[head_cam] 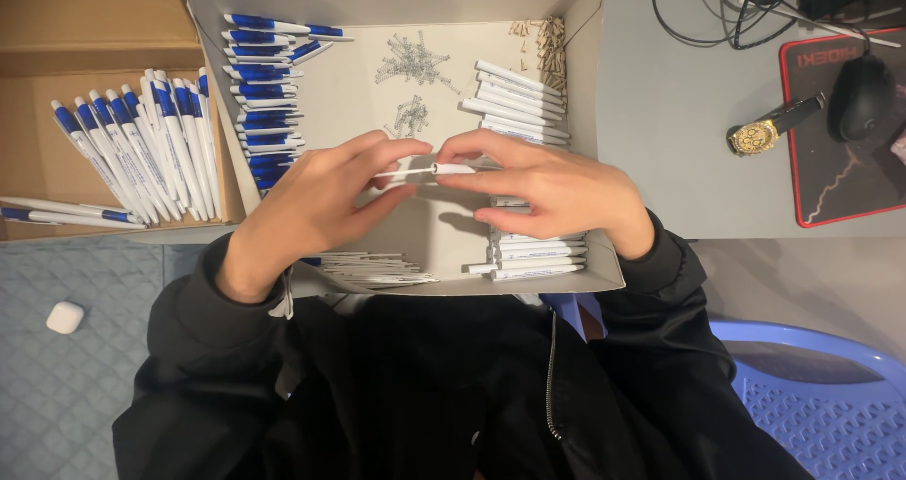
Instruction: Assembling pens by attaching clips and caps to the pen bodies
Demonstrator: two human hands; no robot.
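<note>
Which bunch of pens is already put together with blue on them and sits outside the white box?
The finished pens in the brown cardboard box on the left. They lie outside the white box; the other blue pieces are inside it.

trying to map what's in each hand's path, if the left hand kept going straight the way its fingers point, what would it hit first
The left hand points across the box toward the right hand. It would first meet the white pen barrel held between them, then the right hand's fingertips. Depth is unclear, but they look level.

White pen barrel (460,168) — held level above the box, a thin refill (401,173) entering its left end.
</note>
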